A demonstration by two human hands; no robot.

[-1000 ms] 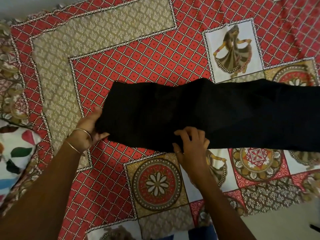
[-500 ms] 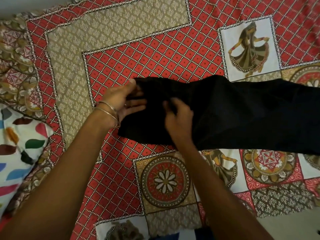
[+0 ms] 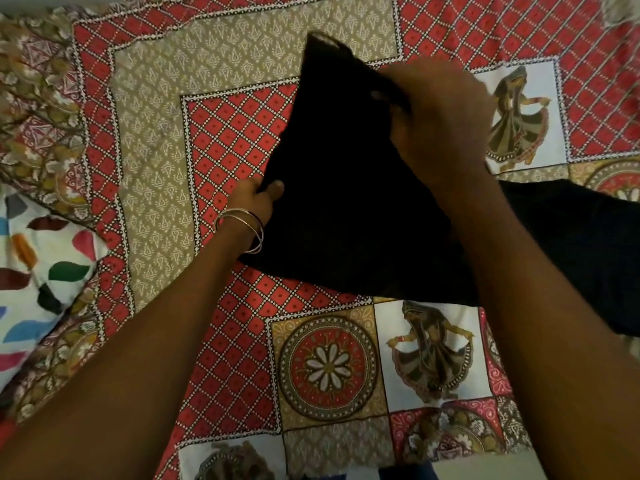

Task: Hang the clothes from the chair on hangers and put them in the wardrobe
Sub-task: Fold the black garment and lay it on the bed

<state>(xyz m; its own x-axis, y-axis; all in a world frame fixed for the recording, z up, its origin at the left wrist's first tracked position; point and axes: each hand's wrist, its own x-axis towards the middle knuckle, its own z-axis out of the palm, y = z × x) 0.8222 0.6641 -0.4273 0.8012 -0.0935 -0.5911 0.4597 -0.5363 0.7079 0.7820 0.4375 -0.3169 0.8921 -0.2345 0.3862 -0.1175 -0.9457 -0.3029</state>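
A black garment [image 3: 346, 202] lies across a bed, its left end lifted off the cover and its right part trailing flat toward the right edge. My right hand [image 3: 440, 116] grips the garment's raised top edge, fingers curled into the cloth. My left hand [image 3: 258, 197], with thin bangles on the wrist, pinches the garment's left edge lower down, thumb on top of the fabric. No hanger, chair or wardrobe is in view.
The bed is covered by a patterned red, beige and white bedspread [image 3: 225, 140] with dancer and medallion squares. A white pillow [image 3: 38, 271] with coloured leaf shapes lies at the left edge. The bed's near edge runs along the bottom right.
Both hands have lifted the garment's left end up off the bed. My right hand moved up and right to the top edge; my left hand shifted down to the side edge.
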